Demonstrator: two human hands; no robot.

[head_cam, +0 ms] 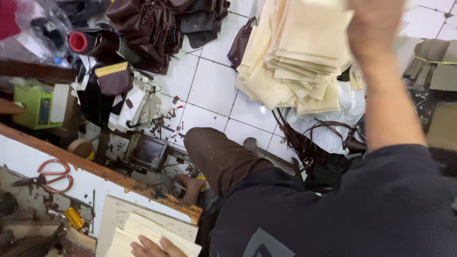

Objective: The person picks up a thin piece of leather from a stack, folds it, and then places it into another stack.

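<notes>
Head view: right hand (376, 26) reaches into the stacked cream sheets (295, 62) on the floor (finger state indeterminate, blurred); left hand (152, 247) lies flat, steadying bench sheets (152, 233).

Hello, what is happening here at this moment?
A seated person works among cut material. The right hand reaches up to a pile of cream sheets on the white tiled floor. The left hand rests on a smaller stack of cream pieces on the workbench. Orange-handled scissors lie on the bench, untouched.
</notes>
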